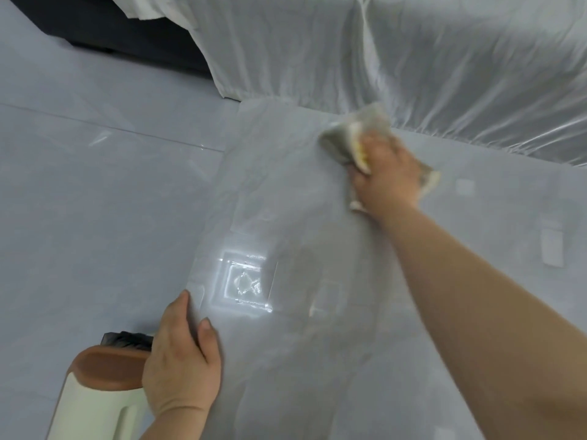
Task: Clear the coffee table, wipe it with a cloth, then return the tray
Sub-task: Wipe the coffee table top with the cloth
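Note:
The coffee table (286, 360) has a pale grey glossy top that fills the middle and right of the view. My right hand (386, 176) grips a crumpled grey and yellow cloth (346, 138) and presses it on the table's far part. My left hand (184, 357) rests at the table's left edge, thumb on top and fingers over the side. A bright light reflection (244, 282) shows on the tabletop between my hands. No tray is in view.
A cream container with a brown lid (104, 376) stands on the floor by my left hand. A sofa draped in white plastic sheet (397, 52) runs behind the table. A dark furniture piece (111, 30) sits at the top left. Grey tiled floor (79, 201) lies left.

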Available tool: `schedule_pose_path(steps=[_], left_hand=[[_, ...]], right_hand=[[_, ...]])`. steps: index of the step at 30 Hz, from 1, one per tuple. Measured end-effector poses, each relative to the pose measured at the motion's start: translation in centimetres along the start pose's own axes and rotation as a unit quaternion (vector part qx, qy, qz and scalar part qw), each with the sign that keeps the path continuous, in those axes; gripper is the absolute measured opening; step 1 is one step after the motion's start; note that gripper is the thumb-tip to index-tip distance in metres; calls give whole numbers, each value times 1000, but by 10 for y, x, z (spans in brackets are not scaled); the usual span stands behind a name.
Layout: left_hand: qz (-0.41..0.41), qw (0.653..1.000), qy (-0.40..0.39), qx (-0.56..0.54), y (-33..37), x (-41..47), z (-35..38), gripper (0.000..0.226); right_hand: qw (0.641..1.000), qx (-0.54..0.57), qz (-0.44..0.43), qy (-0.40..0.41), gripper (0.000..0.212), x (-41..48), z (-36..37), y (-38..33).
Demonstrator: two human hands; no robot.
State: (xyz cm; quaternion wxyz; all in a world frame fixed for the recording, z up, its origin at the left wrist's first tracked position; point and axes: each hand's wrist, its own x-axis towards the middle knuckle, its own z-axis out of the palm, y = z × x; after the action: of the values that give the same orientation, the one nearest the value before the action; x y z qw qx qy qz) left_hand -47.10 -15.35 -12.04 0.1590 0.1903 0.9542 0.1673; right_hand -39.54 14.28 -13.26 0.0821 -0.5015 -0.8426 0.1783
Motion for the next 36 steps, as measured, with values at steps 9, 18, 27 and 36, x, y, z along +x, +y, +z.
schedule_pose_path(steps=[9, 18, 27, 36], left_hand=[[-7, 1000, -16, -4, -8, -2, 1, 47], [83, 988, -130, 5, -32, -15, -22, 55], [-1, 939, -258, -228, 0, -98, -27, 48], [-27, 939, -268, -212, 36, -95, 5, 64]], right_hand=[[997, 12, 68, 14, 50, -155, 3, -21], [986, -61, 11, -156, 41, -328, -8, -74], [971, 115, 126, -166, 33, -281, -41, -31], [907, 214, 259, -255, 45, -301, -24, -18]])
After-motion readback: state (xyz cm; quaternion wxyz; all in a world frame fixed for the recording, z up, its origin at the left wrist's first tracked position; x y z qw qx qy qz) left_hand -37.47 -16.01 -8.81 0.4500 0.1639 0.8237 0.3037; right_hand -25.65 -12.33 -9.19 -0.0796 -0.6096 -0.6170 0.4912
